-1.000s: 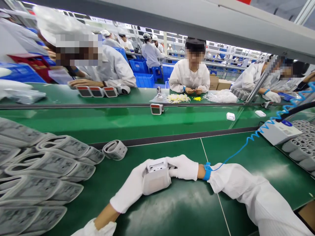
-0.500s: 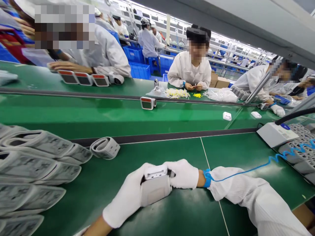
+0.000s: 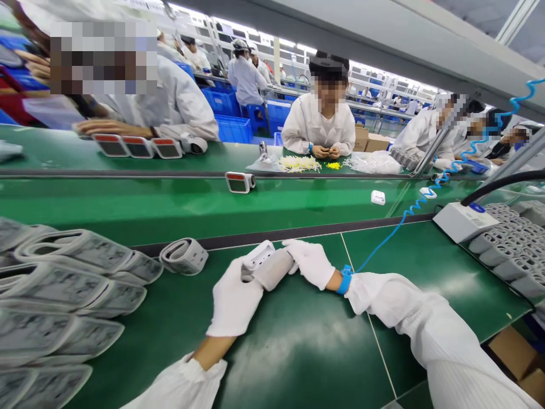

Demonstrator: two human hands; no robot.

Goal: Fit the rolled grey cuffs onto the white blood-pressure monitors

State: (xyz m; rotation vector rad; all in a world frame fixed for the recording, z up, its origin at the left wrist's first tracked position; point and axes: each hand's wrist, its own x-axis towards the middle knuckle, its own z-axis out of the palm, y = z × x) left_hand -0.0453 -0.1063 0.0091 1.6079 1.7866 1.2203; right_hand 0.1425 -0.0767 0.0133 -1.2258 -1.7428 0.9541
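In gloved fingers, my left hand (image 3: 236, 295) grips a wrist blood pressure monitor (image 3: 260, 255) with a white housing and a rolled grey cuff (image 3: 275, 269). The monitor is held tilted above the green bench, its right end higher. My right hand (image 3: 310, 262), also gloved and with a blue strap at the wrist, has its fingers closed around the cuff's right end; the fingertips are partly hidden. Just left of my hands, a single rolled cuff (image 3: 184, 257) lies by the bench's far edge.
Stacked grey cuffs (image 3: 72, 289) fill the left side. On the right stand a white box (image 3: 466, 227) and rows of rolled cuffs (image 3: 511, 244). A coiled blue cord (image 3: 409, 213) runs from my right wrist. Beyond, a green conveyor (image 3: 170, 201) carries a monitor (image 3: 239, 182); co-workers sit opposite.
Both hands have moved away from me with the monitor, which is now tilted. My right hand has shifted from the housing's side to the cuff's end. The blue cord has swung upward.
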